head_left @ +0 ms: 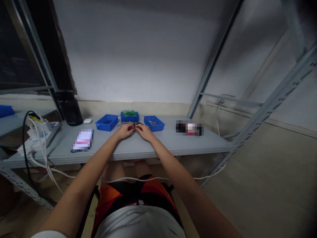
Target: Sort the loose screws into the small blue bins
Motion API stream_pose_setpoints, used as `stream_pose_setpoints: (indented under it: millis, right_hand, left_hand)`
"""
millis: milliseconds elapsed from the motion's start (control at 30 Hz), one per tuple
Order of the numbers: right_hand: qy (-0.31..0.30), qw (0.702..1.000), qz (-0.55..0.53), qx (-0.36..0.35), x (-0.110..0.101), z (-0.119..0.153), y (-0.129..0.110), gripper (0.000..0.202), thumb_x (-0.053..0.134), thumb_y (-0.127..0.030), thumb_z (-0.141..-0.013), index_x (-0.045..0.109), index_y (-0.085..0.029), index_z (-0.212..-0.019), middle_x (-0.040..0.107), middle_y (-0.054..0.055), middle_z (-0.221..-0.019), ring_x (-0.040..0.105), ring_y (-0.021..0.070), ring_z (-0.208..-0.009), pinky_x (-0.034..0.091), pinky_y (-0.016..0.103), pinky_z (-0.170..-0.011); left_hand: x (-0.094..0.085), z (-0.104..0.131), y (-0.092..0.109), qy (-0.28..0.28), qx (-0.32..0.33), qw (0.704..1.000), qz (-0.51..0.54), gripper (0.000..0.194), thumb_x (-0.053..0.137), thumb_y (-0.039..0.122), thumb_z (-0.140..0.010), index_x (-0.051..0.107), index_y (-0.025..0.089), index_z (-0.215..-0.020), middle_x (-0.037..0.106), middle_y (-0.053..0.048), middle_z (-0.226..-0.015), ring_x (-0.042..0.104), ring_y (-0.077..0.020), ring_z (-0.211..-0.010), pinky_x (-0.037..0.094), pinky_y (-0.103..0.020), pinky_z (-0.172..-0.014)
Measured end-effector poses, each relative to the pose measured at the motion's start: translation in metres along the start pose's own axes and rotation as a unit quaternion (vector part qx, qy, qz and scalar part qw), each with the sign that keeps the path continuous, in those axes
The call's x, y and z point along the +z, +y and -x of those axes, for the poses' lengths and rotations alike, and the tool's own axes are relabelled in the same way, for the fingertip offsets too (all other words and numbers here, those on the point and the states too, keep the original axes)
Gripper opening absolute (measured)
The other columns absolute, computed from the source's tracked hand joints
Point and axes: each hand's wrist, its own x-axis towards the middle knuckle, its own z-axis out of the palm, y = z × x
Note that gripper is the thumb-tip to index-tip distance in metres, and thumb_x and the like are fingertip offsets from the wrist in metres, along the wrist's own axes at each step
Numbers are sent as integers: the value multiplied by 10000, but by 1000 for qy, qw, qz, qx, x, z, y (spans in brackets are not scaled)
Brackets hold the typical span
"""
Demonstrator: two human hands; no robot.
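My left hand [125,131] and my right hand [144,132] meet over the middle of the grey shelf top. The fingers of both are drawn together in a pinch, almost touching each other. Whatever lies between the fingertips is too small to make out. Just behind them is a loose row of thin, shiny metal pieces [122,124], partly covered by my fingers. Beyond these stands a blue bin of green pieces [129,113]. To the left sits a blue tray [107,122], and to the right another blue tray [154,123] with some metal pieces inside.
A phone [83,140], a white earbud case [87,121] and a black bottle [70,108] stand on the left. Further left is a power strip [41,135] with cables. A blurred-out object [189,128] lies right. A white cable [138,179] hangs below the shelf edge.
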Motion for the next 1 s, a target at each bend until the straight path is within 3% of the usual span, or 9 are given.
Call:
stream_pose_setpoints:
  millis: [333, 567, 800, 1000]
  right_hand:
    - [11, 999, 42, 22, -2, -1, 5, 224, 460, -261, -939, 657, -186, -863, 680, 29, -794, 586, 152, -739, 404, 245, -725]
    - [-4, 996, 73, 46, -3, -1, 7, 231, 454, -243, -954, 669, -183, -894, 693, 43, -837, 599, 159, -775, 405, 245, -739]
    - [-71, 985, 159, -7, 8, 0, 5, 205, 502, -216, -933, 704, -186, -911, 703, 99, -965, 616, 200, -884, 421, 285, -802]
    - [-37, 987, 156, -22, 7, -2, 11, 218, 506, -226, -937, 719, -182, -947, 705, 100, -982, 615, 203, -915, 423, 301, -844]
  left_hand:
    - [-5, -3, -6, 11, -22, 999, 29, 243, 540, 333, -852, 689, 144, -882, 695, -56, -800, 584, -174, -703, 425, -267, -672]
    - [-7, -3, -4, 36, -34, 998, -26, 200, 523, 270, -871, 685, 154, -877, 700, -57, -822, 599, -177, -730, 446, -268, -707]
    - [-7, -4, -1, 68, -29, 997, -39, 203, 518, 281, -878, 674, 158, -915, 698, -75, -918, 619, -190, -806, 471, -287, -771]
    - [-7, -4, 0, 82, -30, 996, -27, 212, 520, 302, -885, 675, 161, -918, 699, -75, -928, 621, -195, -834, 476, -303, -806]
